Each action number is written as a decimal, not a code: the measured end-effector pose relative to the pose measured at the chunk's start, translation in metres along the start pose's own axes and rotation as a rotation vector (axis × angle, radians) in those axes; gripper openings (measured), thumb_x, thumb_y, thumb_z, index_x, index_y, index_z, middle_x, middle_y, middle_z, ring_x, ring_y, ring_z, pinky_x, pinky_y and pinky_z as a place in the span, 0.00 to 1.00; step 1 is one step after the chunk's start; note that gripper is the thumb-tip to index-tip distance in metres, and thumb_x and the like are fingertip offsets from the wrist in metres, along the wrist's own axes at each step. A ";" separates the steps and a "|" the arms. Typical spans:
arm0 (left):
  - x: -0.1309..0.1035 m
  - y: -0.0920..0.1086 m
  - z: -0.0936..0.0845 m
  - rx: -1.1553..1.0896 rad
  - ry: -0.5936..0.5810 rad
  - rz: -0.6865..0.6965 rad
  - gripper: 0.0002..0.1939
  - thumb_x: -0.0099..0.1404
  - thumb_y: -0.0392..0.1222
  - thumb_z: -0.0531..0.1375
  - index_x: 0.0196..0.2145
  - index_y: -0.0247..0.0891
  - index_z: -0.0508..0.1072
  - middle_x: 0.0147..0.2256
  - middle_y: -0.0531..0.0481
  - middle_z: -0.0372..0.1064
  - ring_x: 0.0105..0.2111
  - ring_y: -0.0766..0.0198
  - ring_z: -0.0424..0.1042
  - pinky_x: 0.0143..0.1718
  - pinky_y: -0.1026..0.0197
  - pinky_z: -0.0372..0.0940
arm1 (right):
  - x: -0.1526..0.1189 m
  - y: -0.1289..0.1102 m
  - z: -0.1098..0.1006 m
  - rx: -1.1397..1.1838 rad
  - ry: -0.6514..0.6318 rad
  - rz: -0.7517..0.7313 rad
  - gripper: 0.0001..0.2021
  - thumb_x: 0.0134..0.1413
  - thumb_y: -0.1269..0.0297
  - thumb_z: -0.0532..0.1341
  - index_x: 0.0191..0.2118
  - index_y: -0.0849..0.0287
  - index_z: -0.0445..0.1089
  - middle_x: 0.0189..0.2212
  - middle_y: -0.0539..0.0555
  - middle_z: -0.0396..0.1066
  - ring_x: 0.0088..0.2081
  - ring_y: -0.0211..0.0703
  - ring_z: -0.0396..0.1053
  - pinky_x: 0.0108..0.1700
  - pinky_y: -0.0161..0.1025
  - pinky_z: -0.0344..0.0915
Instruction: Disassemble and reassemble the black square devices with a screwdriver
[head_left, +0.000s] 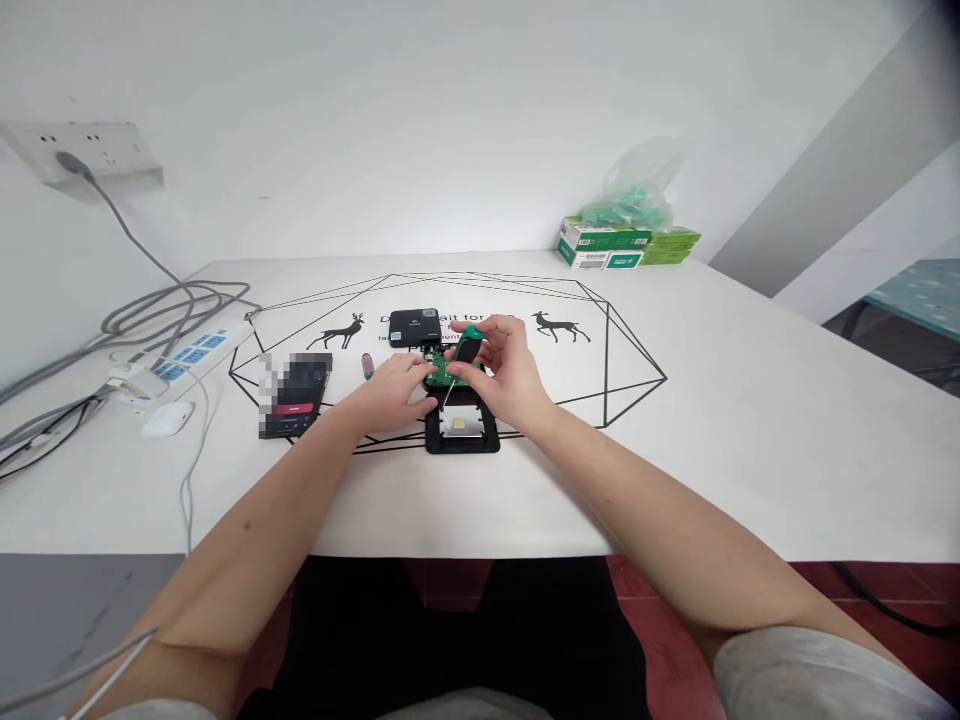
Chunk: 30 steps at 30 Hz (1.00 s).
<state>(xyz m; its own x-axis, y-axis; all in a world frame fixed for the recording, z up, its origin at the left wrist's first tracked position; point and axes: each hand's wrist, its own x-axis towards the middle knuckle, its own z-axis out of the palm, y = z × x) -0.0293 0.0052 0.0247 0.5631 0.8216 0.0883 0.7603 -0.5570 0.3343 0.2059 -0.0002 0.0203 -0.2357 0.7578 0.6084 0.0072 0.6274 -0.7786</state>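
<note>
My right hand [506, 370] grips a green and black screwdriver [469, 346], its thin shaft slanting down to the left. Under both hands lies a green circuit board [437, 373], partly hidden by fingers. My left hand [396, 393] rests at the board's left edge, fingers stretched over it. Just in front of the board is a black casing [463, 445] with a silver metal plate [462, 422] in it. Behind the board sits a black square cover [415, 327]. A small screwdriver with a reddish handle [367, 366] lies left of my left hand.
A phone [298, 396] lies at the left, beside a white mouse [168, 419], a power strip [206, 352] and tangled grey cables [161, 307]. Green and white boxes [604, 243] with a plastic bag [637, 195] stand at the back right, against the wall.
</note>
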 end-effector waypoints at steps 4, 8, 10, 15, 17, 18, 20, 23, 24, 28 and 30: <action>-0.003 0.004 -0.001 -0.019 -0.105 -0.058 0.43 0.73 0.60 0.61 0.77 0.40 0.57 0.80 0.36 0.44 0.80 0.35 0.42 0.78 0.37 0.47 | -0.001 0.001 -0.001 -0.064 0.017 -0.024 0.25 0.66 0.51 0.70 0.62 0.44 0.62 0.66 0.58 0.74 0.48 0.49 0.82 0.55 0.56 0.80; -0.005 0.006 -0.004 -0.068 -0.245 -0.125 0.55 0.70 0.71 0.62 0.82 0.43 0.46 0.82 0.38 0.23 0.81 0.36 0.36 0.78 0.38 0.46 | -0.001 -0.003 -0.007 -0.144 0.018 -0.064 0.21 0.74 0.52 0.59 0.68 0.44 0.67 0.64 0.58 0.76 0.47 0.50 0.80 0.55 0.59 0.81; -0.005 0.006 -0.003 -0.087 -0.284 -0.131 0.59 0.69 0.74 0.62 0.82 0.43 0.43 0.82 0.38 0.19 0.81 0.36 0.35 0.78 0.38 0.45 | -0.001 -0.005 -0.009 -0.156 0.006 -0.071 0.21 0.76 0.54 0.55 0.69 0.44 0.67 0.61 0.57 0.78 0.49 0.51 0.80 0.56 0.61 0.80; -0.005 0.004 0.000 -0.104 -0.268 -0.116 0.60 0.68 0.76 0.63 0.83 0.45 0.44 0.81 0.38 0.19 0.81 0.35 0.34 0.78 0.35 0.45 | 0.002 -0.006 -0.007 -0.162 0.046 -0.086 0.19 0.74 0.53 0.59 0.66 0.45 0.69 0.64 0.58 0.76 0.60 0.55 0.78 0.60 0.60 0.79; -0.004 0.005 0.000 -0.095 -0.283 -0.127 0.60 0.68 0.76 0.62 0.83 0.45 0.43 0.81 0.38 0.19 0.81 0.35 0.33 0.78 0.36 0.44 | 0.003 -0.004 -0.005 -0.123 0.075 -0.086 0.18 0.72 0.51 0.62 0.63 0.45 0.68 0.67 0.58 0.74 0.63 0.54 0.77 0.62 0.58 0.78; -0.004 0.005 -0.001 -0.090 -0.293 -0.134 0.60 0.68 0.76 0.62 0.83 0.44 0.42 0.81 0.38 0.18 0.81 0.36 0.33 0.78 0.36 0.43 | 0.003 -0.003 -0.004 -0.087 0.083 -0.082 0.18 0.71 0.50 0.63 0.61 0.45 0.67 0.69 0.59 0.72 0.64 0.53 0.76 0.61 0.56 0.79; -0.004 0.007 -0.002 -0.083 -0.305 -0.145 0.61 0.68 0.76 0.62 0.83 0.43 0.41 0.81 0.38 0.17 0.81 0.36 0.31 0.78 0.36 0.43 | 0.004 -0.001 -0.003 -0.001 0.081 -0.062 0.17 0.70 0.48 0.65 0.57 0.45 0.64 0.71 0.59 0.68 0.62 0.51 0.78 0.59 0.54 0.80; -0.004 0.009 -0.003 -0.084 -0.299 -0.152 0.61 0.67 0.75 0.63 0.83 0.43 0.41 0.81 0.38 0.18 0.81 0.35 0.31 0.78 0.35 0.42 | 0.003 0.000 -0.002 0.064 0.061 -0.012 0.19 0.68 0.47 0.67 0.54 0.44 0.59 0.69 0.59 0.71 0.54 0.48 0.82 0.55 0.52 0.81; -0.004 0.010 -0.004 -0.081 -0.298 -0.152 0.61 0.67 0.75 0.63 0.83 0.43 0.41 0.81 0.38 0.18 0.81 0.35 0.31 0.78 0.36 0.42 | 0.003 0.001 -0.002 0.057 0.060 -0.003 0.20 0.67 0.47 0.67 0.54 0.44 0.59 0.66 0.58 0.73 0.51 0.47 0.82 0.53 0.52 0.81; -0.003 0.009 -0.003 -0.047 -0.323 -0.149 0.62 0.69 0.76 0.60 0.83 0.40 0.38 0.81 0.37 0.16 0.81 0.37 0.30 0.79 0.37 0.40 | 0.003 0.002 -0.003 -0.025 0.087 -0.026 0.19 0.65 0.50 0.69 0.52 0.46 0.61 0.53 0.54 0.79 0.45 0.46 0.81 0.49 0.52 0.79; -0.003 0.007 -0.002 -0.045 -0.322 -0.146 0.62 0.69 0.77 0.60 0.83 0.41 0.38 0.81 0.36 0.16 0.81 0.37 0.30 0.78 0.37 0.41 | 0.003 0.002 -0.004 -0.043 0.097 -0.042 0.19 0.65 0.50 0.70 0.52 0.46 0.62 0.53 0.54 0.79 0.44 0.46 0.80 0.49 0.52 0.79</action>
<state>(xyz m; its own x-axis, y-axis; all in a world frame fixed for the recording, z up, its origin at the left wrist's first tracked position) -0.0259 -0.0011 0.0287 0.5285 0.8078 -0.2611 0.8292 -0.4253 0.3628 0.2091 0.0044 0.0213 -0.1413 0.7431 0.6541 0.0417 0.6646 -0.7461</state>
